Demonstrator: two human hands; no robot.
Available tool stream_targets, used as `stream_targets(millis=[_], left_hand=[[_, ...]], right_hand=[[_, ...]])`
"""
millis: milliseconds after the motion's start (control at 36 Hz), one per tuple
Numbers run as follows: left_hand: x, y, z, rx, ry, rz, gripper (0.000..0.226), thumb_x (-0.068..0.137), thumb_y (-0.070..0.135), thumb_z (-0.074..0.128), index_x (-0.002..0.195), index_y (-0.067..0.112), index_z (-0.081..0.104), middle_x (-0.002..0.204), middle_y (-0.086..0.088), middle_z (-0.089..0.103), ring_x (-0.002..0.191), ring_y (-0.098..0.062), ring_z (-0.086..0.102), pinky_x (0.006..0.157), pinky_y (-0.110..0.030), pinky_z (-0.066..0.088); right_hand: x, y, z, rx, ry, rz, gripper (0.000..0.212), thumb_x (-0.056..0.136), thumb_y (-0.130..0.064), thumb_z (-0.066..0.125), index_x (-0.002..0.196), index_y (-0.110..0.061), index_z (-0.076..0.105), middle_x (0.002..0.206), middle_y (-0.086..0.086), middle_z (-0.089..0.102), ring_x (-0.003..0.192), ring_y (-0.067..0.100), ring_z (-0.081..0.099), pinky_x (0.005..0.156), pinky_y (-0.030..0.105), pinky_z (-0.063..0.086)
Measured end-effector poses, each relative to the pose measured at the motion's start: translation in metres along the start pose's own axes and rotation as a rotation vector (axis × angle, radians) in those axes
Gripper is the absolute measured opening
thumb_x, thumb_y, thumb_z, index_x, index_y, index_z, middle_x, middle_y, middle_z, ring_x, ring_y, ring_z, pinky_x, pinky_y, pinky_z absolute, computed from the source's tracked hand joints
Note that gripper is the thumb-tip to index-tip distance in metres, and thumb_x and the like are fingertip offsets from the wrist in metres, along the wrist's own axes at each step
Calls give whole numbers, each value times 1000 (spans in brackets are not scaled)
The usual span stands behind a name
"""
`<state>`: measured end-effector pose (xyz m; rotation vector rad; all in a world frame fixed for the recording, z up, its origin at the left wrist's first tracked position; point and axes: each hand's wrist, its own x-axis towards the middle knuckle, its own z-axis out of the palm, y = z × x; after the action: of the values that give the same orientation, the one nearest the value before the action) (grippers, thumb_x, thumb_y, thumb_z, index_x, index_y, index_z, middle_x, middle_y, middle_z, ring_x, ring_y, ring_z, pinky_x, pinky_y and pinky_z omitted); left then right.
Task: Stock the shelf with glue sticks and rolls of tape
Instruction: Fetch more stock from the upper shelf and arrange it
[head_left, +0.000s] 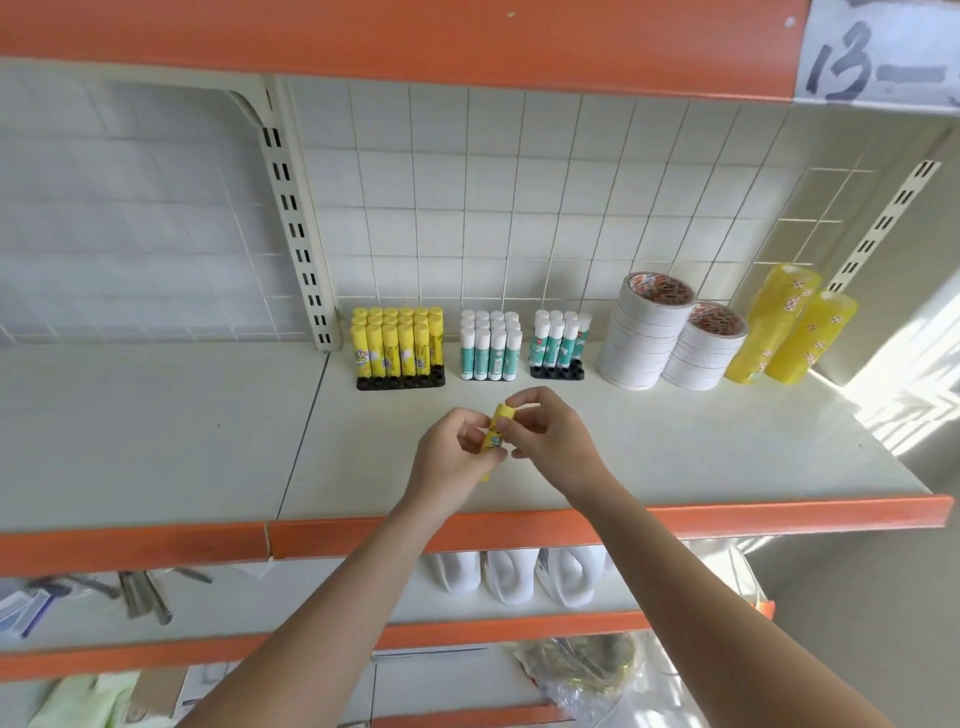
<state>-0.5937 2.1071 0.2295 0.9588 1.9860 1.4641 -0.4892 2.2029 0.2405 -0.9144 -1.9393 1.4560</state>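
While both hands pinch it, left hand (451, 451) at the barrel, right hand (550, 434) at the cap, a small yellow plastic glue stick (497, 432) looks light, rigid, smooth, best gripped mid-barrel.

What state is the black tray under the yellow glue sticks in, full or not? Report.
Not full: the black tray shows empty holes along its front row, before the yellow glue sticks.

At upper right, a paper label (878, 52) bears a handwritten 13. White curved items (506, 574) line the lower shelf at centre; metal tools (148, 597) lie lower left; a plastic bag (592, 675) sits lower right.
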Motion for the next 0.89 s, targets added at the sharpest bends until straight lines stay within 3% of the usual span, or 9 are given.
stream_targets(millis=[139, 278, 389, 472, 583, 889], left_hand=[[5, -8, -13, 89, 31, 77, 24, 76, 10, 75, 91, 22, 60, 81, 3, 62, 72, -8, 60, 70, -28, 50], [9, -23, -33, 340, 20, 163, 20, 85, 21, 69, 103, 17, 60, 95, 2, 59, 86, -12, 59, 76, -29, 49], [11, -39, -49, 655, 6, 287, 21, 93, 19, 55, 112, 13, 62, 108, -2, 58, 105, -18, 53, 84, -35, 48], [15, -46, -59, 810, -24, 342, 22, 92, 16, 51, 110, 12, 62, 109, -2, 57, 107, -23, 50, 85, -37, 45], [14, -55, -62, 888, -18, 375, 11, 89, 16, 51, 95, 14, 61, 98, 0, 55, 96, -23, 51, 79, -34, 43], [14, -60, -54, 929, -1, 382, 10, 87, 15, 53, 94, 15, 61, 94, -1, 55, 91, -24, 52, 76, -36, 46]], right_hand=[[11, -6, 11, -151, 21, -91, 17, 82, -21, 73, 86, -29, 58, 80, -7, 70, 74, 3, 65, 75, 29, 52], [23, -17, 24, -231, 81, -205, 25, 84, -17, 72, 83, -31, 51, 83, -7, 69, 73, 7, 64, 67, 19, 48], [40, -19, 33, -306, 106, -236, 17, 86, -19, 70, 91, -20, 53, 87, -3, 69, 77, 11, 65, 70, 24, 49], [55, -21, 42, -350, 160, -292, 17, 87, -20, 68, 95, -17, 54, 88, -3, 68, 79, 12, 65, 73, 29, 52], [72, -23, 58, -431, 181, -297, 13, 91, -21, 62, 99, -14, 55, 88, -4, 64, 82, 18, 63, 74, 37, 52], [107, -20, 83, -625, 233, -326, 12, 95, -17, 53, 104, -8, 53, 95, 11, 66, 83, 36, 60, 64, 43, 49]])
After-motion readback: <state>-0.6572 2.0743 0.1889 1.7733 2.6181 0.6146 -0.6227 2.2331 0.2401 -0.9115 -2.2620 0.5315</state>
